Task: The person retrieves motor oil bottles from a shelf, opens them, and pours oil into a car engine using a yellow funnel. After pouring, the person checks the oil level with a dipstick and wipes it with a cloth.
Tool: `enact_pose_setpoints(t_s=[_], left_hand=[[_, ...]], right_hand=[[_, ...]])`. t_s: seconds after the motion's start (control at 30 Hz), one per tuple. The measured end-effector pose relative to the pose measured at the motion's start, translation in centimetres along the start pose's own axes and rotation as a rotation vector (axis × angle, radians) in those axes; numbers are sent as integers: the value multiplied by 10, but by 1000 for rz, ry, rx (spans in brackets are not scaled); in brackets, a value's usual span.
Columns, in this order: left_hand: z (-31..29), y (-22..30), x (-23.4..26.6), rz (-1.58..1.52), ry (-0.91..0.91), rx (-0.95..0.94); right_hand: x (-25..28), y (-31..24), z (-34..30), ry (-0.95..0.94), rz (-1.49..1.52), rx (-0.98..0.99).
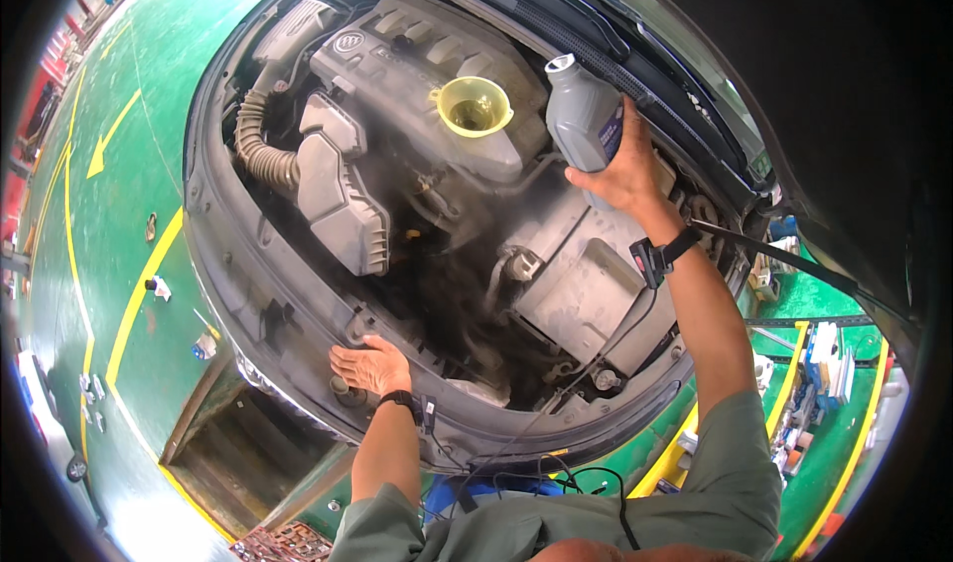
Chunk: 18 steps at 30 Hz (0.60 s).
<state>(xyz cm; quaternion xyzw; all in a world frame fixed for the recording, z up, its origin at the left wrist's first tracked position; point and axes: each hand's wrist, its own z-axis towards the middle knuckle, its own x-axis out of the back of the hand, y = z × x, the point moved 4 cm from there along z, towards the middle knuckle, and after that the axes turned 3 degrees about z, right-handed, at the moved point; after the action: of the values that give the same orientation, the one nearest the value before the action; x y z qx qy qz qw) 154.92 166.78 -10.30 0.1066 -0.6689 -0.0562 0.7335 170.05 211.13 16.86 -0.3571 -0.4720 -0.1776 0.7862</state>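
Observation:
My right hand (627, 160) grips a grey plastic oil bottle (581, 115) by its side, over the right part of the engine bay. The bottle stands nearly upright and its uncapped mouth points up. Left of it, a yellow funnel (475, 106) sits on the engine cover (417, 66), with some dark liquid showing in its bowl. My left hand (374, 366) rests at the car's front edge with its fingers stretched out and holds nothing. Beneath that hand lies the dark front panel (288, 339).
A ribbed air hose (260, 145) and air box (338, 200) fill the left of the bay; a grey box cover (586, 284) lies right. The hood prop rod (774, 252) slants beside my right arm. A floor pit (248, 443) opens below left, and parts shelves (814, 393) stand right.

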Motion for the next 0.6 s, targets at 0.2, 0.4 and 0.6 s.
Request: enact_pose_setpoints(t_s=[0.2,0.4,0.6], left_hand=[[1,1,3,11,6,4],[0,1,0,40,-9,5],[1,4,4,37,-22,11]], right_hand=[[-28,-4,29,-94,-99,-42],[-45,2,45,-191,-213,-25],[-56,4,50,-228,-315,14]])
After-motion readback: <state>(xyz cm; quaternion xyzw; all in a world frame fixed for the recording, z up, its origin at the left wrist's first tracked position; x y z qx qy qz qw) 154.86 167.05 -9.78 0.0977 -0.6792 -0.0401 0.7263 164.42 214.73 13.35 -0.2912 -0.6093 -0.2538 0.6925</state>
